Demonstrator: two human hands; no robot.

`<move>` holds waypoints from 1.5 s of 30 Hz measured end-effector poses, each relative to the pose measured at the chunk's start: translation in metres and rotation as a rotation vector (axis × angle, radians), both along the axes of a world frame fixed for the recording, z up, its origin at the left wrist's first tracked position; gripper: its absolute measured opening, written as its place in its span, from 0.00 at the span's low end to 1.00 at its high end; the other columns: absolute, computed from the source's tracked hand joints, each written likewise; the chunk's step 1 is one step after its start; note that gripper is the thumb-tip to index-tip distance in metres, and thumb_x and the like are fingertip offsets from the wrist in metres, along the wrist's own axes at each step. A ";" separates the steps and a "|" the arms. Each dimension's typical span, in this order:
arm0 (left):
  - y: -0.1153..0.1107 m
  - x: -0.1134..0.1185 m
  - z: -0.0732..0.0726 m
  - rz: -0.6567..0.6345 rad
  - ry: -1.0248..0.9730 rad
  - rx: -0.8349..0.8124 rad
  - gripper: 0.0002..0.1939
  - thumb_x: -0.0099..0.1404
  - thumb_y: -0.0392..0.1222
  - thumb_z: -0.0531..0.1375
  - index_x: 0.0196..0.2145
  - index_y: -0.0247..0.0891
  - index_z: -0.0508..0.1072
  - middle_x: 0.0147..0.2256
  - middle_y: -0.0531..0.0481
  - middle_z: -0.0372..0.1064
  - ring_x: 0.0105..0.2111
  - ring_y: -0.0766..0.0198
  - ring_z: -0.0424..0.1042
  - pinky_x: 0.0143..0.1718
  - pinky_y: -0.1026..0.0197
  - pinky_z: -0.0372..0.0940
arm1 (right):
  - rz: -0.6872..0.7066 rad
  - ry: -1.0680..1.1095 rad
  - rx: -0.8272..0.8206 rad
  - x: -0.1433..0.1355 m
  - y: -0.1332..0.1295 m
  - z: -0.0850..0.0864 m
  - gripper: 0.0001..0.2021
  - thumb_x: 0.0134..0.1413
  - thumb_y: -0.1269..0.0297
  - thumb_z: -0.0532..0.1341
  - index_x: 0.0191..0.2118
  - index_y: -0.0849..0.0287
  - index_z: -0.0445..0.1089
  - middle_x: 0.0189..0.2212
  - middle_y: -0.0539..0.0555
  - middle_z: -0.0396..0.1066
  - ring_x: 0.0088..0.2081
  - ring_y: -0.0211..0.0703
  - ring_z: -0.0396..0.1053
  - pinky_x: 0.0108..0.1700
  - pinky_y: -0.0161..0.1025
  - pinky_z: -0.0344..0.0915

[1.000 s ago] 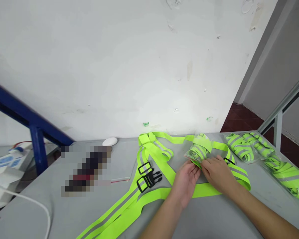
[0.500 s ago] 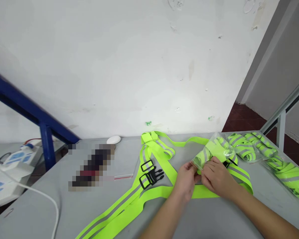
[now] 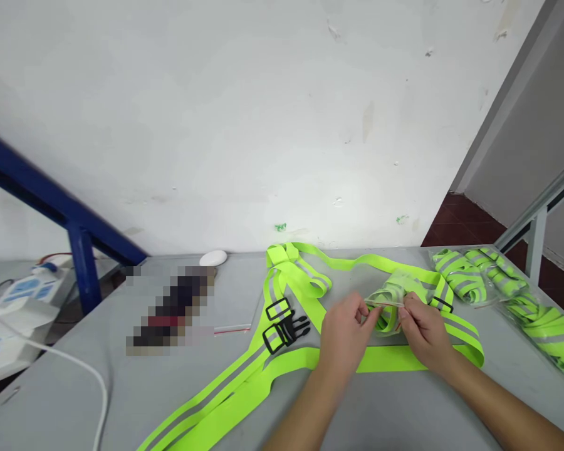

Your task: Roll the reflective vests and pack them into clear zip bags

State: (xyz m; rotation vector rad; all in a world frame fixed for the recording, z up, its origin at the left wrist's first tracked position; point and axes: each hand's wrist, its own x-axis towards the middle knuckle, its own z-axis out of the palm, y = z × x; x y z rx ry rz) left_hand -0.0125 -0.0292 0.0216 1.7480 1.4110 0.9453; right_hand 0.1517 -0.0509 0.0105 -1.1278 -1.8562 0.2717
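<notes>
A clear zip bag (image 3: 389, 294) with a folded neon-yellow reflective strap inside is held between my two hands, its red-edged mouth facing me. My left hand (image 3: 346, 335) pinches the left end of that mouth between thumb and fingers. On the right end, my right hand (image 3: 425, 332) is closed over the bag's edge. Beneath and around them lies a spread-out neon-yellow reflective harness (image 3: 291, 360) with grey stripes. Its black buckle (image 3: 286, 332) rests to the left of my left hand, prongs pointing right.
Several bagged reflective straps (image 3: 460, 275) lie along the table's right side. An empty clear bag (image 3: 235, 294), a white oval object (image 3: 213, 259) and a pixelated item (image 3: 172, 310) are to the left. White power strips (image 3: 21, 313) and a cable (image 3: 75, 360) sit at far left.
The bag has turned so its mouth lies level toward me. My hands have moved apart to its two ends, the right hand shifting right.
</notes>
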 end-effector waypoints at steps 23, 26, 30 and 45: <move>0.030 0.001 0.057 -0.376 0.291 0.895 0.14 0.70 0.44 0.53 0.28 0.39 0.68 0.34 0.47 0.72 0.36 0.61 0.69 0.42 0.56 0.63 | 0.174 0.558 -0.584 0.019 0.045 0.064 0.11 0.56 0.63 0.56 0.25 0.56 0.56 0.23 0.45 0.53 0.24 0.34 0.53 0.26 0.33 0.56; 0.040 0.004 0.044 -0.411 0.283 0.842 0.15 0.69 0.46 0.54 0.26 0.38 0.68 0.34 0.46 0.72 0.36 0.61 0.68 0.41 0.56 0.65 | 0.179 0.410 -0.471 0.025 0.042 0.068 0.02 0.57 0.65 0.57 0.35 0.54 0.61 0.30 0.47 0.58 0.30 0.37 0.60 0.32 0.35 0.61; 0.043 -0.006 0.025 -0.326 0.139 0.650 0.13 0.63 0.50 0.61 0.29 0.38 0.70 0.51 0.39 0.67 0.50 0.53 0.67 0.48 0.51 0.66 | 0.221 0.060 -0.349 0.027 0.026 0.066 0.04 0.62 0.65 0.55 0.42 0.53 0.64 0.39 0.52 0.62 0.39 0.41 0.65 0.43 0.41 0.65; 0.019 -0.040 0.031 -0.336 0.342 0.727 0.11 0.64 0.48 0.60 0.30 0.38 0.72 0.61 0.40 0.58 0.60 0.47 0.57 0.57 0.45 0.58 | 0.205 -0.310 -0.072 0.011 0.016 0.052 0.08 0.63 0.73 0.51 0.34 0.55 0.61 0.35 0.52 0.63 0.34 0.38 0.63 0.35 0.35 0.64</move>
